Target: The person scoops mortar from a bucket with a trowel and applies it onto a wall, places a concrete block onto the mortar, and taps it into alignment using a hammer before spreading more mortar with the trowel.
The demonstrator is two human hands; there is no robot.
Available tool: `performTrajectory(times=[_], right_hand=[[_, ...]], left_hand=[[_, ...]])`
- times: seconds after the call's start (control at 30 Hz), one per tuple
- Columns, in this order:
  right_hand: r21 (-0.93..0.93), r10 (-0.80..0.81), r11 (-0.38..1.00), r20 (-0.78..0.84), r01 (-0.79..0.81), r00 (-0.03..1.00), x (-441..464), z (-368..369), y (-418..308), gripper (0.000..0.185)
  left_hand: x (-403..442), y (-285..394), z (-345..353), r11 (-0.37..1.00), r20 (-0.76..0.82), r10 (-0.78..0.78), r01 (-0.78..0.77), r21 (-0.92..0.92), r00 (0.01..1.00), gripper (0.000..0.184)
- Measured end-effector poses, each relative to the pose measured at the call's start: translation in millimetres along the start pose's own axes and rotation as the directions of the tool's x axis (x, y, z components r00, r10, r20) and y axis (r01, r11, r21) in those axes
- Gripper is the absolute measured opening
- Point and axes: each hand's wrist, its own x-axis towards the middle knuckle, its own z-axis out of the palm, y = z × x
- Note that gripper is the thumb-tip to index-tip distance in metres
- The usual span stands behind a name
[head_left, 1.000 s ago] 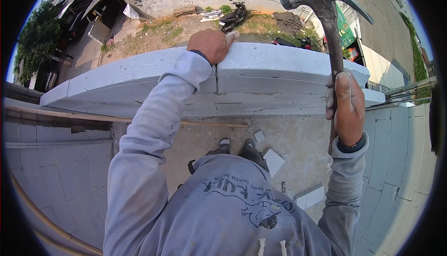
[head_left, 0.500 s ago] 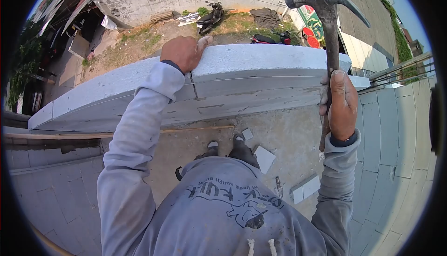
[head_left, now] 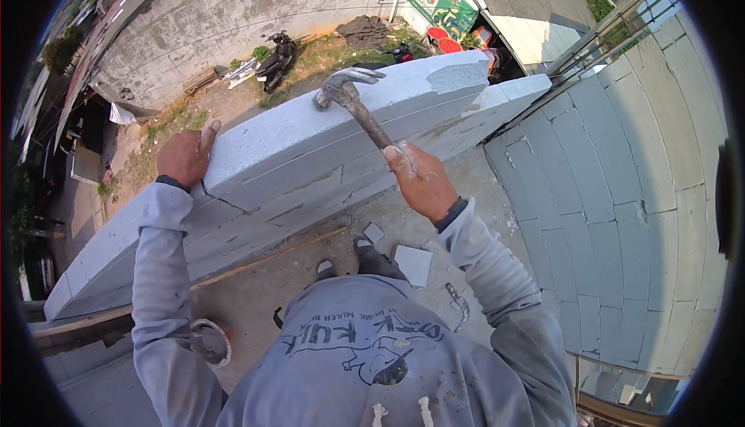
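My right hand is wrapped around the handle of a claw hammer. The hammer's striking face is at the top of a pale grey lightweight block in the wall's upper course; whether it touches is hard to tell. My left hand grips the top of the wall beside a dark vertical joint at the block's left end. Its thumb points forward along the top, and the other fingers are closed over the edge, partly hidden.
A taller block wall stands at the right. On the floor lie a loose white block piece, a metal tool and a bucket. A long wooden strip runs along the wall's foot. Beyond, a motorcycle is parked below.
The hammer has swung down from upright at the right to the block's top, with my right hand moving left. My view has turned right; my left hand still holds the wall near the joint.
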Motion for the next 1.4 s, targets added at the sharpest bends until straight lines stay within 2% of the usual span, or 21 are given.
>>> performTrajectory(times=[0.13, 0.2, 0.23, 0.3, 0.33, 0.37, 0.4, 0.5, 0.53, 0.57, 0.6, 0.67, 0.7, 0.9, 1.03, 1.1, 1.13, 1.23, 1.3, 1.33, 1.4], right_hand=[[0.098, 0.047, 0.994, 0.068, -0.053, 0.997, 5.7, -26.9, 0.7, 0.042], [0.113, 0.07, 0.991, 0.048, -0.075, 0.996, 13.4, -55.7, -7.8, 0.042], [0.131, 0.094, 0.987, 0.029, -0.097, 0.995, 18.3, -71.8, -11.6, 0.043], [0.093, -0.001, 0.996, -0.076, 0.009, 0.997, 30.4, -99.8, -14.8, 0.043], [0.171, 0.058, 0.984, -0.07, -0.045, 0.996, 32.9, -113.0, -28.1, 0.043], [0.249, 0.117, 0.963, -0.053, -0.1, 0.992, 35.7, -123.5, -42.2, 0.043], [0.308, 0.042, 0.951, -0.093, -0.011, 0.995, 39.2, -127.2, -48.3, 0.042], [0.264, -0.054, 0.961, -0.112, 0.082, 0.992, 47.9, -120.3, -37.6, 0.043], [-0.017, -0.206, 0.978, -0.136, 0.206, 0.969, 49.0, -104.5, -16.1, 0.043], [-0.299, -0.355, 0.903, -0.113, 0.309, 0.928, 48.4, -91.9, 3.3, 0.044], [-0.299, -0.354, 0.903, -0.113, 0.308, 0.928, 46.0, -85.5, 18.7, 0.044], [-0.206, -0.116, 0.97, 0.092, 0.132, 0.989, 44.0, -81.2, 32.4, 0.044], [-0.17, -0.087, 0.979, 0.149, 0.112, 0.985, 45.9, -87.2, 34.1, 0.043], [-0.039, -0.133, 0.99, 0.013, 0.133, 0.991, 49.5, -110.4, -1.9, 0.041], [-0.104, -0.16, 0.983, -0.073, 0.152, 0.984, 43.3, -95.3, 10.5, 0.04], [-0.342, -0.087, 0.931, 0.12, 0.124, 0.989, 40.0, -84.3, 31.0, 0.04], [-0.343, -0.085, 0.932, 0.115, 0.12, 0.99, 39.5, -87.2, 31.2, 0.04], [-0.156, -0.121, 0.978, 0.105, 0.136, 0.987, 45.6, -100.8, 26.8, 0.039], [-0.066, -0.167, 0.984, -0.034, 0.164, 0.985, 50.1, -120.5, 11.0, 0.04], [-0.066, -0.16, 0.985, -0.026, 0.158, 0.987, 49.6, -130.2, 0.5, 0.04], [0.107, -0.106, 0.987, -0.155, 0.124, 0.982, 51.9, -144.1, -16.7, 0.041]], left_hand=[[7.0, 11.1, 0.5, 0.984, 0.009, 0.014, -0.012, -0.18, 1.0, 0.065], [2.4, 39.3, 6.2, 0.976, -0.116, -0.028, 0.003, -0.218, 0.993, 0.065], [0.6, 49.1, 6.6, 0.975, -0.112, -0.032, 0.006, -0.223, 0.993, 0.065], [-3.0, 61.9, 3.0, 0.992, -0.008, -0.097, 0.096, -0.078, 0.995, 0.064], [-2.7, 64.1, 1.1, 0.991, -0.002, -0.112, 0.111, -0.075, 0.994, 0.064], [-1.8, 64.2, -0.7, 0.996, 0.001, -0.057, 0.057, -0.074, 0.998, 0.063], [-3.7, 61.4, -0.6, 0.997, 0.004, -0.006, 0.006, -0.075, 1.0, 0.062], [-1.0, 57.3, 7.1, 0.999, -0.04, 0.0, -0.002, -0.043, 0.999, 0.061], [-1.5, 59.8, 5.2, 0.999, -0.037, 0.002, -0.004, -0.04, 0.999, 0.061], [-5.5, 63.4, 2.5, 0.996, -0.069, 0.018, -0.024, -0.089, 0.997, 0.061], [-8.7, 65.9, 0.9, 0.989, -0.105, 0.033, -0.047, -0.137, 0.994, 0.061], [-10.1, 65.7, 1.0, 0.993, -0.105, 0.032, -0.043, -0.109, 0.994, 0.06], [-10.0, 64.9, 2.0, 0.996, -0.102, 0.016, -0.025, -0.087, 0.995, 0.06], [-5.5, 66.2, -0.4, 0.993, -0.078, 0.028, -0.036, -0.112, 0.997, 0.059], [-6.7, 69.5, -1.4, 0.995, -0.081, -0.004, -0.003, -0.097, 0.997, 0.058], [-7.1, 69.3, -0.4, 0.994, -0.094, 0.014, -0.024, -0.106, 0.995, 0.058], [-7.3, 69.0, -0.5, 0.994, -0.1, 0.022, -0.033, -0.107, 0.995, 0.058], [-6.9, 66.0, 1.7, 0.994, -0.106, 0.029, -0.04, -0.101, 0.994, 0.057], [-6.2, 65.9, 1.5, 0.994, -0.097, 0.025, -0.035, -0.104, 0.995, 0.057], [-6.3, 66.4, 1.8, 0.993, -0.093, 0.024, -0.035, -0.11, 0.995, 0.057], [-5.9, 67.2, 1.0, 0.994, -0.093, 0.021, -0.031, -0.108, 0.995, 0.057]])
